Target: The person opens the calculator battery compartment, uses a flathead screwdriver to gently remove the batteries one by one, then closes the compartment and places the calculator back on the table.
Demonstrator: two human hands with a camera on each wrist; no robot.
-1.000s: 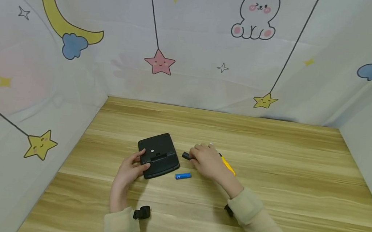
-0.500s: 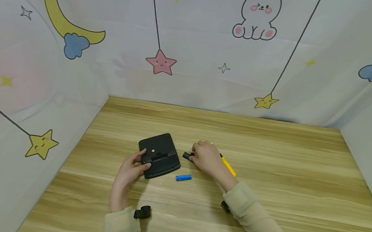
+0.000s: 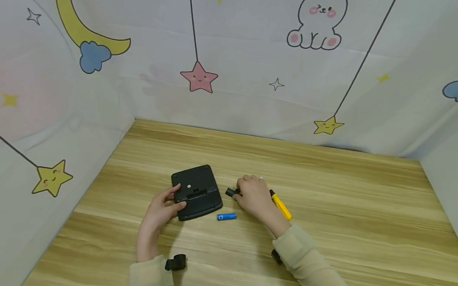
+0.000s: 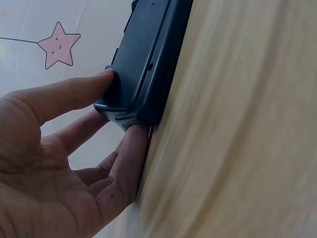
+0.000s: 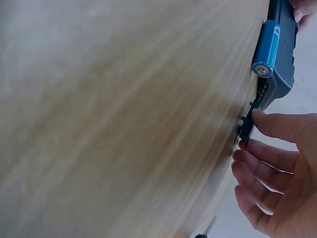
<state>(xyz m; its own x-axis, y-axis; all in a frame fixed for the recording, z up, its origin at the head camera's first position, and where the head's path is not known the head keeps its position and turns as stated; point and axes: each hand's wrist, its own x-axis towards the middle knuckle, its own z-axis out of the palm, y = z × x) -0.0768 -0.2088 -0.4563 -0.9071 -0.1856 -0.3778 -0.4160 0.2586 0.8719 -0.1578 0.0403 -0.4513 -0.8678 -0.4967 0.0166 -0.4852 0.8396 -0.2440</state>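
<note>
A flat black calculator [image 3: 205,181] lies face down, its back and battery slot up. My left hand [image 3: 160,210] grips its left edge; in the left wrist view the thumb [image 4: 94,85] lies on top and fingers [image 4: 132,153] reach under the rim. To the right, my right hand [image 3: 255,196] pinches a small black battery cover [image 3: 231,192] low at the table, between thumb and index finger, as the right wrist view shows. A blue battery [image 3: 226,216] lies loose between the hands, nearer the front. The cover's far end is hidden by the fingers.
A yellow-handled screwdriver [image 3: 282,207] lies just right of my right hand, partly covered by it. The wooden table [image 3: 352,215] is bordered by white cloth walls [image 3: 240,108] with printed stars, a moon and a rabbit.
The battery has rolled slightly, and its printed mark now faces up. My right forearm has shifted a little left, showing more of the screwdriver. The left hand keeps its hold on the calculator.
</note>
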